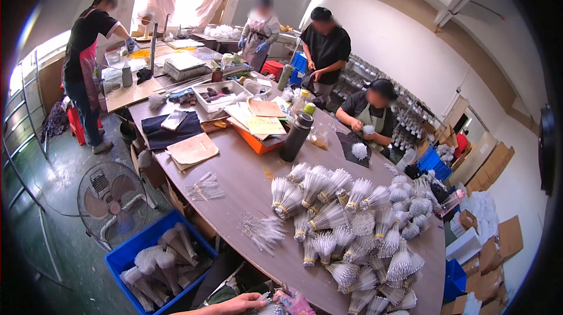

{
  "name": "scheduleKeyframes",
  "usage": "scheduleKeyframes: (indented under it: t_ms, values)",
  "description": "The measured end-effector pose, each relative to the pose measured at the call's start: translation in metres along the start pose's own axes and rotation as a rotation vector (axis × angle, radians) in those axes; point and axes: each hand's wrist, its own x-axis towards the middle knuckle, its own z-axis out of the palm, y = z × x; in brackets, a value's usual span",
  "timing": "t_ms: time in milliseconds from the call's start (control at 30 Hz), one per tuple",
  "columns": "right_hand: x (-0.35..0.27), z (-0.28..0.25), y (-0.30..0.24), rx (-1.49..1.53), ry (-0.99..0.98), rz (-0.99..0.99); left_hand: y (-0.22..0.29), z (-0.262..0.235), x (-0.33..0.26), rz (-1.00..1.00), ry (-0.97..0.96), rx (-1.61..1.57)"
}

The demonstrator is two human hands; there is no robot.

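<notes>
By the table point(237, 197), our left hand point(247, 302) pinches white sticks point(272, 309), perhaps steadying them; we cannot tell how our right hand point(290, 300) grips.

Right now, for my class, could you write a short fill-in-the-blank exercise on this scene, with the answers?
1. The bin holding stick bundles is coloured ____.
2. In the picture, the dark bottle stands to the ____ of the white tray.
3. The box beneath the papers is coloured ____.
4. The left hand shows at the picture's ____ edge.
Missing words: blue; right; orange; bottom.
</notes>
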Motion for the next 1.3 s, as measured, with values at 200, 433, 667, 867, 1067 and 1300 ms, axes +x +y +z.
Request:
scheduleKeyframes:
  t_ms: [200,433,667,867,1067,1300]
  values:
    - [0.001,-0.002,-0.025,0.052,-0.165,0.132,0.004,0.007,-0.002,-0.013,0.015,-0.087]
    - [0.002,-0.002,-0.022,0.094,-0.358,-0.047,-0.002,-0.001,0.003,0.011,0.011,-0.081]
    - [0.001,-0.005,-0.027,-0.055,-0.336,-0.006,-0.004,0.0,0.004,-0.026,0.013,-0.008]
    - [0.001,-0.007,-0.032,-0.232,-0.322,0.045,-0.008,-0.002,0.009,0.022,0.019,0.093]
    - [-0.006,-0.002,-0.044,-0.313,-0.304,-0.102,0.001,0.003,0.003,0.04,0.042,0.351]
    - [0.001,-0.003,-0.024,-0.286,-0.268,-0.128,0.001,0.004,0.004,0.015,0.027,0.237]
